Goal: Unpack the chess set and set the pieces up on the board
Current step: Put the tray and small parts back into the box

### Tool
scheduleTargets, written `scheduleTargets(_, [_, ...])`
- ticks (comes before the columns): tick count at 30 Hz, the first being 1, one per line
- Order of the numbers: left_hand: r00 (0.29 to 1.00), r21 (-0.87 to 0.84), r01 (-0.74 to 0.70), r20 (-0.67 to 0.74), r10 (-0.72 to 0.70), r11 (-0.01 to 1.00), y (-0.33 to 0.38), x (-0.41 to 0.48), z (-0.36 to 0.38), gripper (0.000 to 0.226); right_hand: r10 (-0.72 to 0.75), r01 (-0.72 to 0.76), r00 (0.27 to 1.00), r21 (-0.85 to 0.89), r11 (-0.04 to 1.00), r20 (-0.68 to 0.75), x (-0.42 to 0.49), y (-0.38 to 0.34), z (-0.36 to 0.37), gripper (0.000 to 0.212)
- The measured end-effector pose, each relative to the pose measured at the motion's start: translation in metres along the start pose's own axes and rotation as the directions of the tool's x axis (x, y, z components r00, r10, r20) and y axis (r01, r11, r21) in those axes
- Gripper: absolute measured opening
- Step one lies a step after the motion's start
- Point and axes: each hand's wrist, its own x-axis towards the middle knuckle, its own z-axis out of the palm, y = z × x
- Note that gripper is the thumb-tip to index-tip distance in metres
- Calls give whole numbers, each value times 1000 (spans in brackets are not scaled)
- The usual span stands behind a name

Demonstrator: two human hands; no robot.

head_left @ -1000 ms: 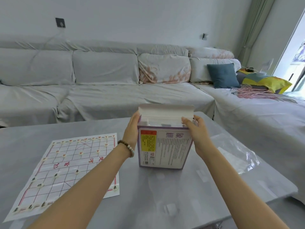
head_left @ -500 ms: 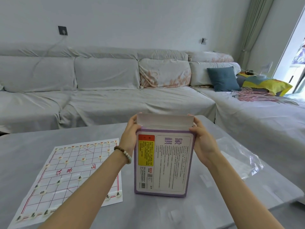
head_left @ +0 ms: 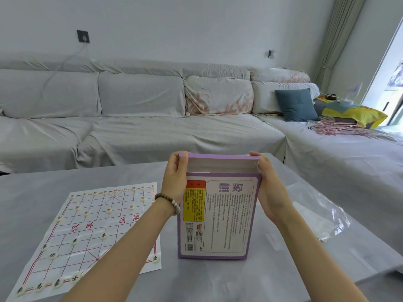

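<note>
Purple box (head_left: 229, 214) upright beside board (head_left: 96, 201) edge

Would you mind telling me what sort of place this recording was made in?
Most likely a home living room: a long covered sofa, a blue cushion, a grey table and a curtain.

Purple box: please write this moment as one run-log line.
box upright on table; left hand grips its top; right hand grips its top; pieces on board

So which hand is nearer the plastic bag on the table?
Right. The right hand grips the box at its right edge, the side facing the plastic bag; the left hand grips its left edge, across the box from the bag.
</note>
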Motion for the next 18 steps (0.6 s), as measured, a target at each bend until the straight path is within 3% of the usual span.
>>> scheduleTargets(2, [1000, -50, 23, -17, -23, 998, -1, 1, 0, 34, 38, -42, 999, 127, 991, 31, 0, 0, -3, 34])
scheduleTargets(5, [998, -233, 64, 14, -62, 970, -3, -1, 0, 32, 46, -45, 999, 156, 987, -1, 2, 1, -3, 31])
scheduleTargets(14, [992, -169, -103, 50, 113, 980, -13, 0, -1, 29, -9, 20, 999, 228, 973, -49, 5, 5, 2, 25])
scheduleTargets(18, [984, -182, -118, 113, 140, 976, -18, 3, -3, 20, -47, 51, 998, 127, 991, -35, 6, 11, 0, 17])
